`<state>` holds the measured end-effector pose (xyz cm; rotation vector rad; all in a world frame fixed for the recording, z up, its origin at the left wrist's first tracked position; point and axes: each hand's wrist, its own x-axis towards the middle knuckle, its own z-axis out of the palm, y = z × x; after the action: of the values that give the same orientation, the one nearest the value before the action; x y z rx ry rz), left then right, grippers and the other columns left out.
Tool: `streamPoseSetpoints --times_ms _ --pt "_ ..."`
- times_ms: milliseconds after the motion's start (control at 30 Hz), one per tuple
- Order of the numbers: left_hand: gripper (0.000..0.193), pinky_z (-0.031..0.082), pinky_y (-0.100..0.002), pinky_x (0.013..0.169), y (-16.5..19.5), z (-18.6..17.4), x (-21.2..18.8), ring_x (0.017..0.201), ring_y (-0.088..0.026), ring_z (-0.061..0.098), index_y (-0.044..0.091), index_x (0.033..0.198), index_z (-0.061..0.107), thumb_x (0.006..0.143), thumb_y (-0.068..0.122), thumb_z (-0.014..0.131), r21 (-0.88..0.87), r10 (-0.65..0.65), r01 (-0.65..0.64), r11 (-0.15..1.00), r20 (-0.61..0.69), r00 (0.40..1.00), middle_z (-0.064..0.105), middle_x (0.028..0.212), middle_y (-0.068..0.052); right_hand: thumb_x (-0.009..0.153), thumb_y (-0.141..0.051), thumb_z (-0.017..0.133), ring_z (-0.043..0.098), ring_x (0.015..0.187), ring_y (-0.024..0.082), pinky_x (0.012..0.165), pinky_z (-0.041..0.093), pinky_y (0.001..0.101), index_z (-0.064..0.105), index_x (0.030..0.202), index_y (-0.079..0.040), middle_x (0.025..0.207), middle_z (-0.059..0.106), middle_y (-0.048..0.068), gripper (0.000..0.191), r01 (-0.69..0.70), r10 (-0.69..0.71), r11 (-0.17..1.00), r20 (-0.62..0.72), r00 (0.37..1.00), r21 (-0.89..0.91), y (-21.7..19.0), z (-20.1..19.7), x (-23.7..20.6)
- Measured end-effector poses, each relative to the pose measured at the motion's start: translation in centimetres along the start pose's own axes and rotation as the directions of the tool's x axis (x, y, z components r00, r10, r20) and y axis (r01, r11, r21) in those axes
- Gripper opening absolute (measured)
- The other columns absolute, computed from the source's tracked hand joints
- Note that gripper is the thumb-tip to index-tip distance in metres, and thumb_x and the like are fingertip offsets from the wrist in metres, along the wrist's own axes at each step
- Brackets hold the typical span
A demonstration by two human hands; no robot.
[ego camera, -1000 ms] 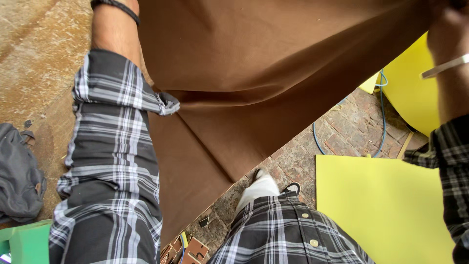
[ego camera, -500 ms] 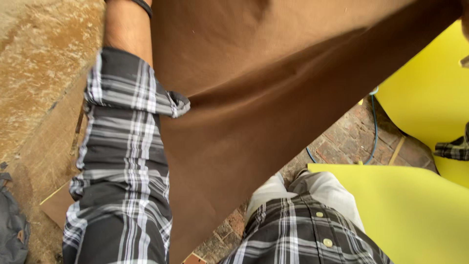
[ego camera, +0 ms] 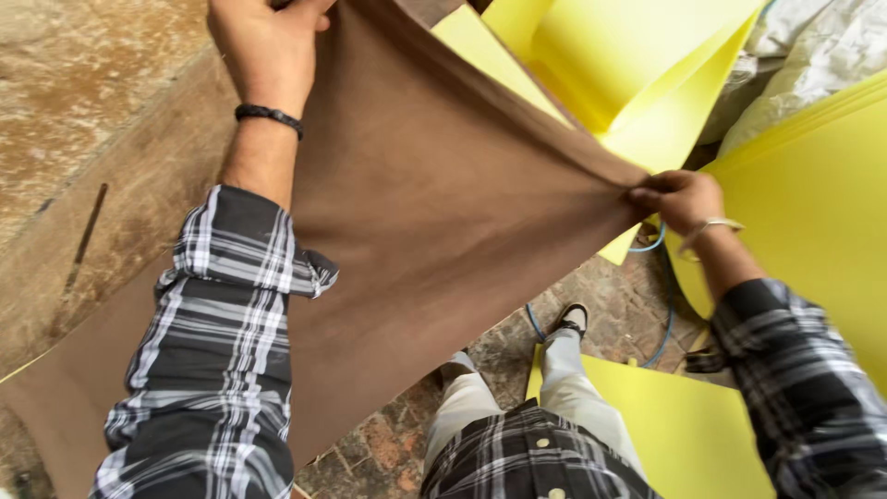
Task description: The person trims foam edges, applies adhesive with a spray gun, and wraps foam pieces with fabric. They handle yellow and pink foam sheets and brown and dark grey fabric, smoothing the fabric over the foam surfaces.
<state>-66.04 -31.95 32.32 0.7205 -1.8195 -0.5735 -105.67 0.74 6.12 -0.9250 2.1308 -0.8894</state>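
Brown cloth sheet (ego camera: 434,231) is hanging stretched between your hands above the brick floor (ego camera: 388,444), in front of yellow foam sheets (ego camera: 813,203). Your left hand (ego camera: 263,46) is gripping its upper edge, fingers closed on the fabric; your right hand (ego camera: 679,196) is pinching the far corner. You are doing well to keep even tension and the lower edge off the floor.

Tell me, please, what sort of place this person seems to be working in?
Probably a small workshop that handles sheet material. Both hands, left hand and right hand, stretch a brown sheet, large yellow sheets are stacked around, and the brick floor is rough and worn.
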Motion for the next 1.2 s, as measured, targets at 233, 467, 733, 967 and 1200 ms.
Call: streamPoseSetpoints --times_ms 233,467,733,967,1200 --pt "0.009 0.060 -0.020 0.053 0.0 6.4 -0.6 0.075 -0.008 0.077 0.008 0.099 0.082 0.093 0.002 0.085 0.203 -0.142 0.139 0.969 0.003 0.990 0.080 0.089 -0.001 0.084 -0.025 0.087 0.073 0.086 0.017 0.083 0.057 0.0330 0.078 0.108 -0.005 0.096 0.079 0.009 0.033 -0.174 0.177 0.984 0.098 0.979 -0.041 2.6 0.5 2.7" --pt "0.012 0.065 -0.021 0.065 -2.9 6.5 -1.4 0.083 -0.005 0.074 0.008 0.106 0.080 0.096 0.002 0.081 0.141 -0.241 0.232 0.962 0.050 0.969 0.079 0.095 0.001 0.082 -0.024 0.089 0.072 0.085 0.016 0.080 0.058 0.0333 0.077 0.102 -0.005 0.094 0.078 0.009 0.031 -0.197 0.196 0.980 0.046 0.979 0.019 4.5 2.6 2.5" --pt "0.010 0.062 -0.021 0.068 -3.9 8.8 -2.3 0.075 -0.003 0.068 0.010 0.106 0.081 0.097 0.005 0.079 0.125 -0.334 0.324 0.938 0.073 0.940 0.076 0.088 0.003 0.081 -0.024 0.089 0.072 0.083 0.020 0.077 0.057 0.0368 0.070 0.110 -0.005 0.093 0.076 0.010 0.040 -0.235 0.232 0.971 -0.058 0.971 -0.053 5.0 4.1 2.0" --pt "0.013 0.060 -0.023 0.075 -2.5 9.5 -2.7 0.083 -0.007 0.071 0.011 0.104 0.081 0.094 0.003 0.079 0.126 -0.287 0.273 0.954 0.111 0.951 0.079 0.097 0.001 0.081 -0.028 0.090 0.067 0.100 0.029 0.089 0.054 0.0437 0.061 0.125 -0.006 0.108 0.069 0.015 0.056 -0.148 0.114 0.946 -0.132 0.985 -0.288 1.3 3.3 0.2" --pt "0.016 0.061 -0.031 0.082 0.1 10.9 -4.3 0.094 -0.021 0.077 0.008 0.100 0.079 0.086 0.000 0.079 0.146 -0.152 0.134 0.980 0.127 0.980 0.078 0.102 -0.009 0.077 -0.024 0.092 0.053 0.129 0.040 0.109 0.046 0.0484 0.053 0.141 -0.005 0.139 0.055 0.022 0.077 0.620 -0.625 0.780 -0.060 0.778 -0.087 -16.5 4.3 3.0"
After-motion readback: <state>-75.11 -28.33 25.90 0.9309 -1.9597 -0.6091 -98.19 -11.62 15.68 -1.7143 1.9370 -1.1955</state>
